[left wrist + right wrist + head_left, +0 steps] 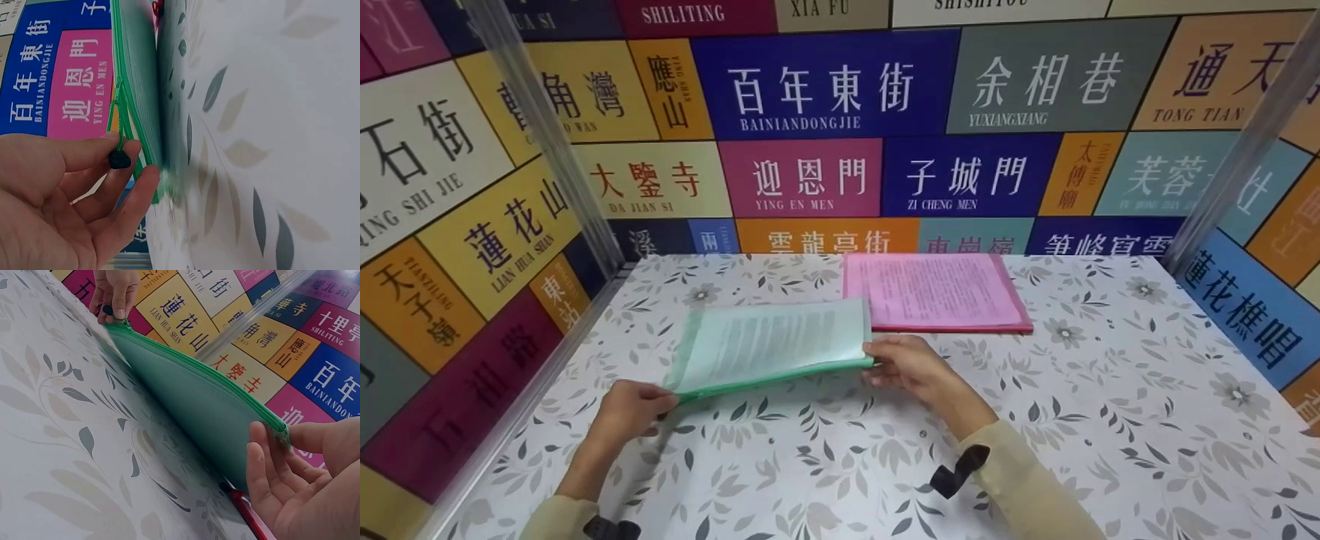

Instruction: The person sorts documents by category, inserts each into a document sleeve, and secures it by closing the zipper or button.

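Note:
A green zip document pouch (780,337) with a printed sheet inside is tilted, its zipper edge raised off the table towards me. My right hand (911,367) pinches the right end of that edge between thumb and fingers, as the right wrist view also shows at the pouch's corner (278,430). At the left end, my left hand (630,409) holds the zipper pull (119,149), a green cord with a dark tip, between thumb and fingers. The zipper slider (118,84) sits just above the cord in the left wrist view.
A pink zip pouch (937,292) with a printed sheet lies at the back of the table, partly behind the green one. The table (1110,420) has a leaf-patterned cover. Panels with street names (825,82) stand behind it and at both sides.

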Motion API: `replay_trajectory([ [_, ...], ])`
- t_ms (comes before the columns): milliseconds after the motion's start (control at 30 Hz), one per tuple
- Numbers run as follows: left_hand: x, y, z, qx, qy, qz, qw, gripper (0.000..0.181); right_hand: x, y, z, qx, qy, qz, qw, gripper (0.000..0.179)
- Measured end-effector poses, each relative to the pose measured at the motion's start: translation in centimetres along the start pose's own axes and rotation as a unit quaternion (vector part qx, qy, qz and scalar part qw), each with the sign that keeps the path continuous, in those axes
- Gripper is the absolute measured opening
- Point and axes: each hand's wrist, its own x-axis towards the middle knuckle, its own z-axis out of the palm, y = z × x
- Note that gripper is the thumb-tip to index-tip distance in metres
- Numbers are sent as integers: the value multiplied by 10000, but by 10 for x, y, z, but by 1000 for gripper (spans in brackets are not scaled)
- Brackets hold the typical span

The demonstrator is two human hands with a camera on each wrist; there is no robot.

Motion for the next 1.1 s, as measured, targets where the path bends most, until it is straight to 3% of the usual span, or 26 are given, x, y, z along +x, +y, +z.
replay_trajectory([
  [533, 3, -21, -14, -27, 85, -370, 9993, 31, 1, 2, -10, 210, -236, 274, 9991, 25],
  [1100, 3, -39, -33, 120, 276, -392, 9988, 29, 4, 1, -19, 190, -101, 376, 9991, 23],
])
